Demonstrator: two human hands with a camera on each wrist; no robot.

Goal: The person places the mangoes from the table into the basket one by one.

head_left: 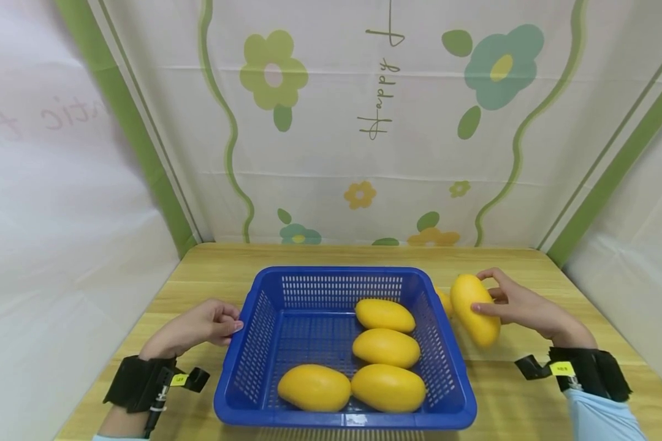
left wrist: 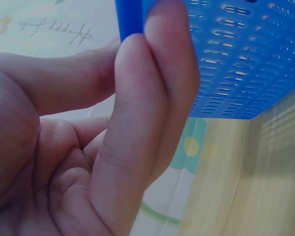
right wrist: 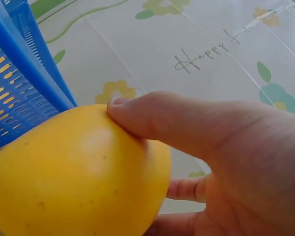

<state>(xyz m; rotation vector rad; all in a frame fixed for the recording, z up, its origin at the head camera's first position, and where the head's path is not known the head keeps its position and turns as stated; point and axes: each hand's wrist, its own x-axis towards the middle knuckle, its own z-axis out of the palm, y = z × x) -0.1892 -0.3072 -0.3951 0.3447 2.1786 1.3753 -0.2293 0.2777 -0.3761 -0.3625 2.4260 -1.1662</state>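
A blue plastic basket (head_left: 344, 420) stands on the table with several yellow mangoes inside, among them one mango (head_left: 314, 388) at the near left and another mango (head_left: 385, 315) toward the back right. My left hand (head_left: 204, 327) pinches the basket's left rim between thumb and fingers; the left wrist view shows the rim (left wrist: 130, 19) between them. To the right of the basket, my right hand (head_left: 521, 309) grips a yellow mango (head_left: 474, 311), its thumb across the fruit. In the right wrist view this mango (right wrist: 83, 172) has small dark specks.
Just outside the basket's right wall, one more mango (head_left: 444, 301) is partly hidden behind the held one. The wooden table (head_left: 507, 392) meets a white flowered cloth (head_left: 320, 153) at the back, and cloth walls rise on both sides.
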